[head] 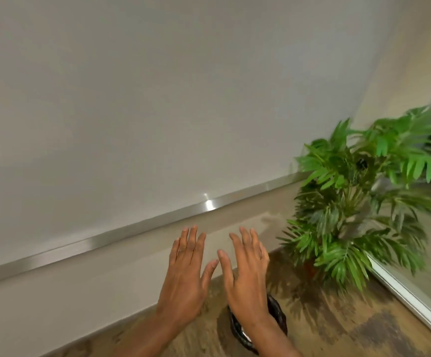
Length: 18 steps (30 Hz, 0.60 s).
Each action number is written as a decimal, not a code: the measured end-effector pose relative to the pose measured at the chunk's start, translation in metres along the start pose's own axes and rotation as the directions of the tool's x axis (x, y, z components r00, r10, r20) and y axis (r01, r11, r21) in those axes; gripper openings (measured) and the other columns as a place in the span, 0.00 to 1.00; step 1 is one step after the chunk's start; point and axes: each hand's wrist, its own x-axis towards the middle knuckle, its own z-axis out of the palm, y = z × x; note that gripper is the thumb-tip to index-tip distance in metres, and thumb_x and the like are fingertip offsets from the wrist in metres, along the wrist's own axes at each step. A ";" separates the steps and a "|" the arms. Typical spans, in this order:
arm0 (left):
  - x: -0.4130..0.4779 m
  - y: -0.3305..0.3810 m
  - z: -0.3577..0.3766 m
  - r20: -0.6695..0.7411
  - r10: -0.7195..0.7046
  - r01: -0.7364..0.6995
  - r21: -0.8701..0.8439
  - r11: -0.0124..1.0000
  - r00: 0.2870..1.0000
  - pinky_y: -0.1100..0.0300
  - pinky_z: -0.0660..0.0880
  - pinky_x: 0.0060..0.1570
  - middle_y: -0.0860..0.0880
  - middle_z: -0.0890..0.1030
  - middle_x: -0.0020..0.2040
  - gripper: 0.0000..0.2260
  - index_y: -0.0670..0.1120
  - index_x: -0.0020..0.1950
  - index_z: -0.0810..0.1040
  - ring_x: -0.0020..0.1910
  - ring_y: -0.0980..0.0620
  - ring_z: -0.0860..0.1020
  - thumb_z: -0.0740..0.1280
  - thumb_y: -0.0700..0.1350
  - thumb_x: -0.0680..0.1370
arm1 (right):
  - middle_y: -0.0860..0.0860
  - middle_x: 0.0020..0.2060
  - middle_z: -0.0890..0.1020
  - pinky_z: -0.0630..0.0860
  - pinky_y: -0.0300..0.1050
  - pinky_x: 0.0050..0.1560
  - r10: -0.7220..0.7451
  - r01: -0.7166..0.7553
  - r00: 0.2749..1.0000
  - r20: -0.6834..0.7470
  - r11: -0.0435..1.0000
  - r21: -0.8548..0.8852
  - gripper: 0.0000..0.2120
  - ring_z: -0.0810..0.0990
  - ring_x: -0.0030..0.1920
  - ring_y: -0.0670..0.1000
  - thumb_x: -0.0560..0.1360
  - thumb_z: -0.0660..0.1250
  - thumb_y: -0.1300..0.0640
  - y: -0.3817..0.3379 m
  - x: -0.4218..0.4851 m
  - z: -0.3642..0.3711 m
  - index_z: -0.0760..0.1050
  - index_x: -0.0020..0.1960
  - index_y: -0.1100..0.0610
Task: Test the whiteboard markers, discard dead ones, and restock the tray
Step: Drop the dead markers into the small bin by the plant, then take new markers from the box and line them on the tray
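I see the metal tray (132, 226) running along the lower edge of the whiteboard (157, 99), above and beyond both hands. The left hand (183, 276) and right hand (245, 276) hover side by side, fingers straight, grasping nothing. Below the right hand a black-lined bin (279, 313) stands on the wooden floor (338, 328), near a leafy plant (351, 202) in the corner.
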 end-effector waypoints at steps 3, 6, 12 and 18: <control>-0.006 -0.012 -0.053 -0.081 0.000 0.003 0.033 0.999 0.997 0.54 0.42 0.79 0.52 0.45 0.84 0.30 0.48 0.83 0.51 0.82 0.53 0.41 0.47 0.62 0.85 | 0.48 0.79 0.60 0.51 0.57 0.78 -0.064 0.066 0.997 -0.043 0.997 0.032 0.22 0.48 0.80 0.47 0.83 0.57 0.44 -0.054 0.007 -0.006 0.66 0.74 0.50; -0.022 -0.033 -0.115 -0.184 -0.005 0.020 0.077 0.997 0.983 0.53 0.44 0.79 0.50 0.46 0.84 0.29 0.47 0.83 0.52 0.82 0.51 0.43 0.49 0.60 0.86 | 0.47 0.79 0.60 0.50 0.55 0.78 -0.163 0.170 0.983 -0.085 0.983 0.071 0.22 0.49 0.80 0.48 0.83 0.58 0.45 -0.120 0.009 -0.012 0.65 0.75 0.50; -0.066 -0.080 -0.220 -0.340 -0.009 0.051 0.116 0.992 0.940 0.51 0.45 0.79 0.50 0.47 0.84 0.29 0.48 0.83 0.52 0.83 0.50 0.45 0.52 0.57 0.85 | 0.47 0.78 0.63 0.53 0.57 0.78 -0.297 0.313 0.942 -0.155 0.945 0.096 0.20 0.51 0.80 0.48 0.83 0.59 0.46 -0.242 -0.005 -0.005 0.69 0.73 0.51; -0.124 -0.127 -0.315 -0.460 -0.036 0.111 0.137 0.984 0.887 0.50 0.45 0.79 0.49 0.47 0.84 0.28 0.47 0.83 0.52 0.83 0.49 0.45 0.53 0.56 0.85 | 0.50 0.77 0.65 0.57 0.58 0.77 -0.397 0.425 0.893 -0.212 0.898 0.110 0.21 0.54 0.80 0.50 0.82 0.60 0.45 -0.351 -0.028 0.015 0.71 0.71 0.53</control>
